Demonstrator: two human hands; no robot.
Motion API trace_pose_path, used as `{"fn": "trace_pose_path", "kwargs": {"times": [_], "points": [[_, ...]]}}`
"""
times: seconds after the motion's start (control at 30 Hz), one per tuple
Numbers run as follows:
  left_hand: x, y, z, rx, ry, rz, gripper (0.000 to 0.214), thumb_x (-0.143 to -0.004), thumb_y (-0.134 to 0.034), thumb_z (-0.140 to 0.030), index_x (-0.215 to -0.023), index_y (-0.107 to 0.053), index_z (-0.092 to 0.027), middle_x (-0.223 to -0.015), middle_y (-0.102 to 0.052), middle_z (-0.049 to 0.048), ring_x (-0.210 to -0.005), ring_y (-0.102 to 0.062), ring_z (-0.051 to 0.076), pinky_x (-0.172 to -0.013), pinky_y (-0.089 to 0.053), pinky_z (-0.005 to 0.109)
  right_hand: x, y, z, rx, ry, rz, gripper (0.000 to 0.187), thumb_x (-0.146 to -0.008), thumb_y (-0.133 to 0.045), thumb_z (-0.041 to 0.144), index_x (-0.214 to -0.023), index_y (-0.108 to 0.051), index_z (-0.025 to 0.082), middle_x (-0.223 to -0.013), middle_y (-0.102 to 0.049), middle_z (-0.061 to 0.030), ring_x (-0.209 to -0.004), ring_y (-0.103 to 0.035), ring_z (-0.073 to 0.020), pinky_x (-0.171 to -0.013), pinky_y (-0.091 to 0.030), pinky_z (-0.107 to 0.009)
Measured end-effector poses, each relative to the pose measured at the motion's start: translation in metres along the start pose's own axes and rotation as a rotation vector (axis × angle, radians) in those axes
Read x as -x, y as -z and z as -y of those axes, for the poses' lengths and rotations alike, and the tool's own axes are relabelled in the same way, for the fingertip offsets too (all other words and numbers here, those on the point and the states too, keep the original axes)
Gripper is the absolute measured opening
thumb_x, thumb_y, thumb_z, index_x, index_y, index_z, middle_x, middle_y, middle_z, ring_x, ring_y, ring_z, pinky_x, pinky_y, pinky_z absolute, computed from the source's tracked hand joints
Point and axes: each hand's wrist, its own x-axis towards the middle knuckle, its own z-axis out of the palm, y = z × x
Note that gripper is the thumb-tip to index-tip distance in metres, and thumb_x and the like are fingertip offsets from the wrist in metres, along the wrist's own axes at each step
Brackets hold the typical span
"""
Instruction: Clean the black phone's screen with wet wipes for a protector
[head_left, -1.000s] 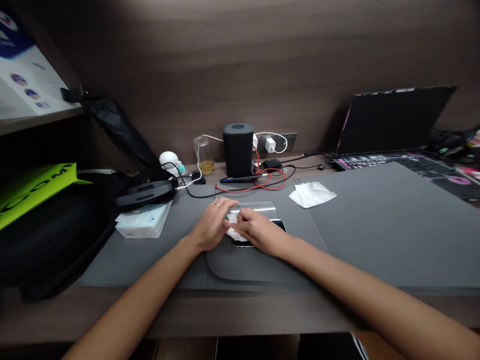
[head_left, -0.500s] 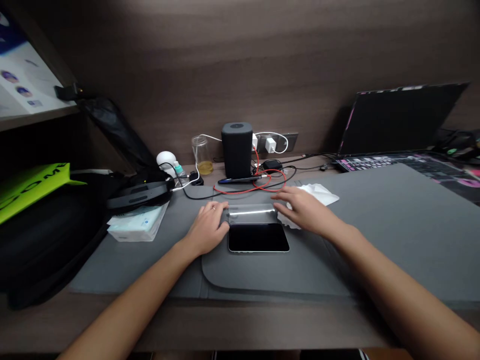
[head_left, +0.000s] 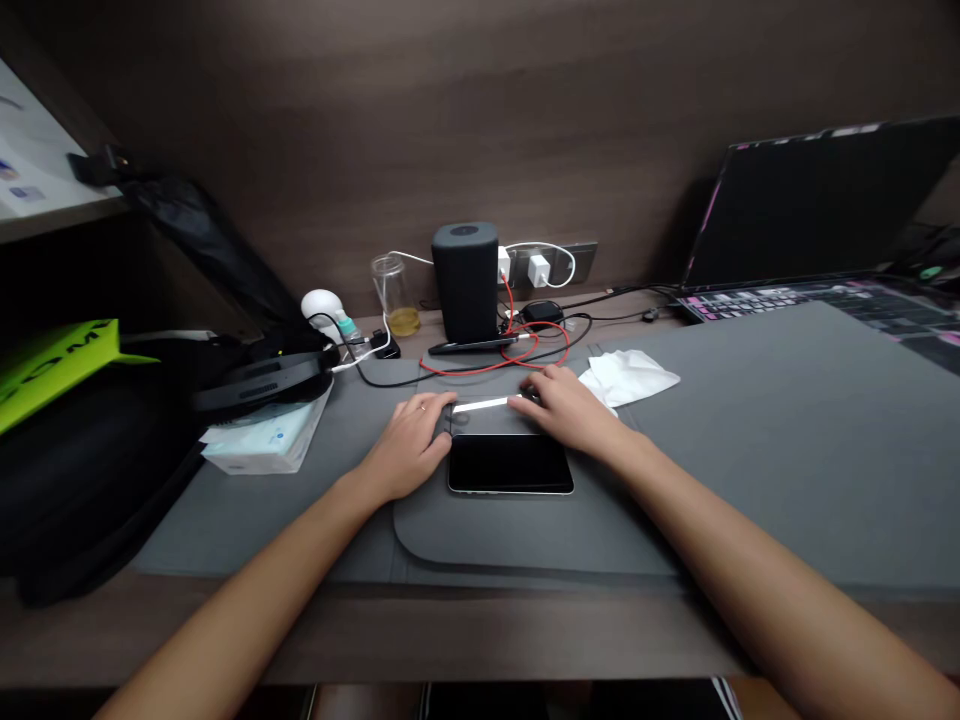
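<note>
A phone [head_left: 510, 465] with a dark screen lies face up on the grey mat. Along its far edge is a clear sheet [head_left: 486, 418] with a bright reflected streak. My left hand [head_left: 411, 445] rests at the sheet's left end, index finger by the far corner and thumb by the near corner, beside the phone. Over the sheet's right end reaches my right hand [head_left: 570, 408], fingers spread and thumb extended; it covers that end. A crumpled white tissue [head_left: 631, 378] lies just beyond my right wrist.
A black speaker [head_left: 465, 285], a glass jar [head_left: 396, 295] and a red cable [head_left: 480, 372] are at the back. The tissue pack [head_left: 266, 440] and a black bag [head_left: 97, 470] lie left. An open laptop [head_left: 817, 210] stands right, on the desk mat [head_left: 757, 450].
My right hand has moved left from the sheet's right edge to over its right part. The left hand keeps its place by the sheet. The whole view has shifted slightly.
</note>
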Motion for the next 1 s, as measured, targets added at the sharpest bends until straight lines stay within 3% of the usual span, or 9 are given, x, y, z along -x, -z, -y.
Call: {"fn": "trace_pose_path", "kwargs": {"times": [0.1, 0.23, 0.37, 0.47, 0.57, 0.63, 0.8, 0.9, 1.0], "points": [[0.001, -0.001, 0.001, 0.047, 0.002, -0.065, 0.045, -0.095, -0.042, -0.024, -0.139, -0.044, -0.017, -0.142, -0.053, 0.0129, -0.132, -0.046, 0.029, -0.111, -0.036, 0.05, -0.001, -0.001, 0.0, -0.105, -0.024, -0.06, 0.032, -0.099, -0.051, 0.044, -0.093, -0.067, 0.016, -0.094, -0.058, -0.0112, -0.095, -0.058, -0.0267, -0.087, -0.047, -0.038], [0.001, -0.001, 0.002, 0.186, 0.008, -0.146, 0.043, -0.102, -0.036, -0.034, -0.141, -0.043, -0.016, -0.139, -0.055, 0.0126, -0.126, -0.052, 0.027, -0.11, -0.039, 0.047, 0.009, 0.009, -0.002, -0.343, 0.099, -0.149, 0.024, -0.097, -0.051, 0.036, -0.089, -0.064, 0.018, -0.094, -0.056, -0.0072, -0.09, -0.058, -0.022, -0.083, -0.048, -0.034], [0.001, 0.003, 0.006, 0.289, -0.034, -0.163, 0.046, -0.107, -0.027, -0.043, -0.136, -0.05, -0.017, -0.135, -0.06, 0.0129, -0.124, -0.055, 0.026, -0.109, -0.039, 0.047, 0.034, 0.024, 0.002, -0.454, 0.276, -0.071, 0.024, -0.1, -0.049, 0.037, -0.089, -0.062, 0.02, -0.092, -0.062, -0.0061, -0.085, -0.06, -0.0205, -0.079, -0.048, -0.033], [0.001, 0.007, 0.008, 0.27, -0.15, -0.034, 0.055, -0.104, -0.028, -0.056, -0.135, -0.052, -0.018, -0.131, -0.062, 0.0135, -0.121, -0.056, 0.028, -0.106, -0.042, 0.048, 0.055, 0.026, 0.001, -0.448, 0.393, 0.026, 0.022, -0.101, -0.049, 0.036, -0.098, -0.065, 0.022, -0.105, -0.066, -0.0077, -0.097, -0.062, -0.0218, -0.088, -0.048, -0.036], [0.002, 0.011, 0.006, 0.161, -0.259, 0.116, 0.055, -0.097, -0.048, -0.06, -0.135, -0.054, -0.02, -0.133, -0.061, 0.0121, -0.123, -0.054, 0.03, -0.107, -0.042, 0.049, 0.069, 0.018, -0.003, -0.414, 0.458, 0.062, 0.023, -0.101, -0.048, 0.034, -0.098, -0.068, 0.022, -0.109, -0.066, -0.0086, -0.099, -0.063, -0.0213, -0.088, -0.05, -0.036], [0.002, 0.012, 0.003, 0.113, -0.302, 0.143, 0.054, -0.091, -0.061, -0.057, -0.132, -0.056, -0.022, -0.131, -0.063, 0.0105, -0.122, -0.054, 0.03, -0.106, -0.043, 0.047, 0.073, 0.012, -0.004, -0.386, 0.487, 0.076, 0.026, -0.103, -0.046, 0.033, -0.099, -0.069, 0.022, -0.107, -0.066, -0.0091, -0.097, -0.063, -0.0212, -0.086, -0.051, -0.035], [0.002, 0.013, -0.002, 0.12, -0.329, 0.101, 0.038, -0.093, -0.064, -0.04, -0.125, -0.06, -0.021, -0.119, -0.068, 0.0084, -0.112, -0.059, 0.026, -0.099, -0.048, 0.041, 0.071, 0.011, -0.003, -0.328, 0.445, -0.004, 0.029, -0.102, -0.048, 0.039, -0.116, -0.066, 0.022, -0.117, -0.064, -0.0121, -0.111, -0.06, -0.0258, -0.097, -0.05, -0.042], [0.002, 0.013, -0.002, 0.127, -0.342, 0.099, 0.037, -0.092, -0.063, -0.037, -0.125, -0.06, -0.021, -0.119, -0.069, 0.0088, -0.112, -0.06, 0.026, -0.099, -0.048, 0.042, 0.07, 0.013, -0.007, -0.277, 0.345, -0.015, 0.047, -0.097, -0.054, 0.048, -0.137, -0.056, 0.022, -0.137, -0.057, -0.0145, -0.127, -0.053, -0.0318, -0.106, -0.046, -0.051], [0.003, 0.013, -0.001, 0.128, -0.338, 0.106, 0.039, -0.092, -0.062, -0.035, -0.129, -0.059, -0.023, -0.121, -0.068, 0.0089, -0.114, -0.059, 0.027, -0.099, -0.048, 0.043, 0.07, 0.011, -0.013, -0.242, 0.324, 0.039, 0.059, -0.094, -0.057, 0.055, -0.143, -0.052, 0.023, -0.142, -0.054, -0.0152, -0.132, -0.05, -0.0348, -0.109, -0.042, -0.055]]}}
